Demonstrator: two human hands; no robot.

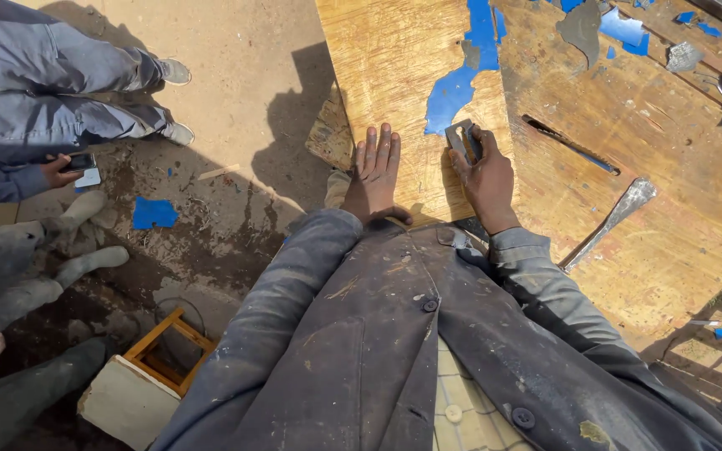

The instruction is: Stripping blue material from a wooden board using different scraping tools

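— Plywood, raw and yellow where the blue coat is gone; that is the board (403, 58) both hands work on, lying tilted across the wider wooden counter (670, 242). Why is the left hand (375, 171) flat like that?

— It looks like bracing; palm down, fingers spread and released, holding nothing, pressing on the bare wood near the board's lower edge so the sheet does not slide.

— And the right hand (485, 171)?

— Clenched around a small metal scraper (464, 138); the blade sits against the board just below the remaining blue paint patch (461, 79), seemingly angled to get under its edge.

— What lies around?

— A second, long-handled metal scraper (616, 219) rests on the counter to the right, well apart from the hands; a dark slot (570, 144) is cut in the wood between; blue flakes (628, 27) are scattered at the top.

— Anything in the way?

— Not on the board itself; on the dirt ground to the left, other people's legs (52, 100) stretch out, one hand holding a phone (83, 163); a blue scrap (154, 213) and a small wooden frame (167, 351) lie near the person's side.
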